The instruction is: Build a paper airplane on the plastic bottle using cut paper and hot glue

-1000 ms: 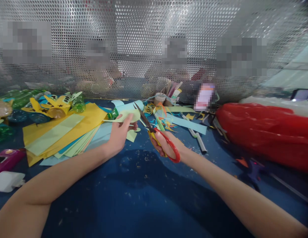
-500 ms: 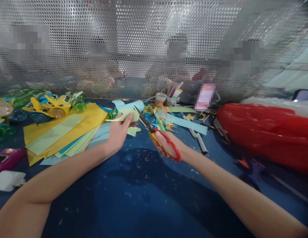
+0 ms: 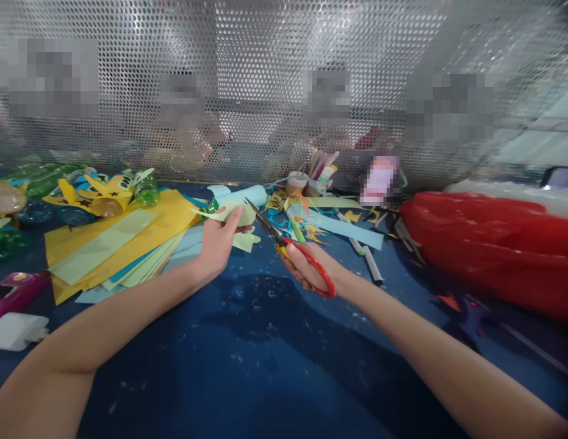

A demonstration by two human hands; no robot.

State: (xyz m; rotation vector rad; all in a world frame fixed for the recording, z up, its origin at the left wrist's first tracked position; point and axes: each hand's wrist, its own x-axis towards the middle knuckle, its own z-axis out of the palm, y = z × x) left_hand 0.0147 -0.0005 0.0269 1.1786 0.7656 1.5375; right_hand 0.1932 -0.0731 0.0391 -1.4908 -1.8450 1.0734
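My left hand (image 3: 218, 242) pinches a pale green paper cutout (image 3: 229, 213) above the blue table (image 3: 265, 366). My right hand (image 3: 306, 268) is closed in the red and yellow handles of a pair of scissors (image 3: 288, 247). The dark blades point up and left and meet the right edge of the cutout. A bottle wrapped in light blue paper (image 3: 235, 196) lies just behind the cutout.
A fanned stack of yellow, green and blue paper sheets (image 3: 114, 241) lies left. Green bottles and yellow paper planes (image 3: 100, 192) sit behind it. Paper scraps and a cup of sticks (image 3: 306, 201) are centre back, a red plastic bag (image 3: 489, 244) right. A perforated metal screen (image 3: 265, 91) stands behind; people sit beyond it.
The pale green cutout has turned a little in my left hand and the scissors have shifted slightly lower and right along its edge. Both hands keep their grip.
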